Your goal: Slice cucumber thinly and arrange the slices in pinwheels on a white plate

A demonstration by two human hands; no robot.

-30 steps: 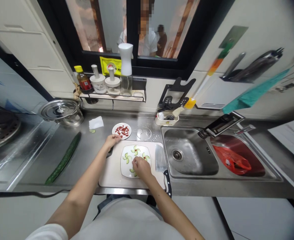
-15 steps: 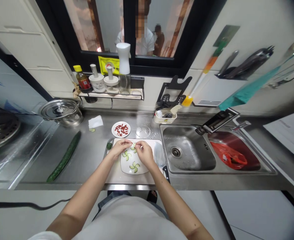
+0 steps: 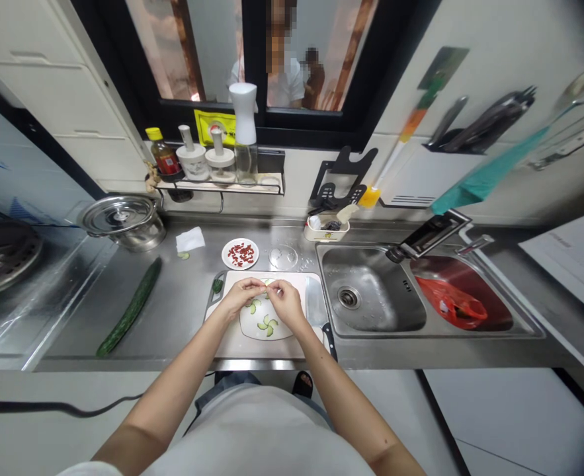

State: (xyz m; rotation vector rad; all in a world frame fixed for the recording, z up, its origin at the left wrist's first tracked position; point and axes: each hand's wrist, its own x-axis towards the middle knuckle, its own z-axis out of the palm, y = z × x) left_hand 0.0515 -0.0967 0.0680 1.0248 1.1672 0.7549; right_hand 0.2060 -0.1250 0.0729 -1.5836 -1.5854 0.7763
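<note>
My left hand (image 3: 241, 297) and my right hand (image 3: 286, 301) meet fingertip to fingertip over the far part of a white plate (image 3: 248, 330). Both are closed in a pinch; whatever is between the fingers is too small to make out. On the plate, thin cucumber slices (image 3: 268, 326) form a pinwheel near the front, while other slices lie partly covered by my hands. Beneath the plate is a cutting board (image 3: 227, 348). A cucumber end piece (image 3: 217, 285) rests at its far left corner, and a knife (image 3: 315, 303) lies along its right side.
Behind the board stands a small dish (image 3: 225, 260) of chopped red pieces. A whole cucumber (image 3: 130, 307) and a lidded steel pot (image 3: 143, 231) are to the left. The double sink (image 3: 375, 304) is at right, with a red plastic bag (image 3: 450, 307) in its far basin.
My fingertips have drawn closer together and now cover more of the slices at the plate's far side. The view has shifted slightly.
</note>
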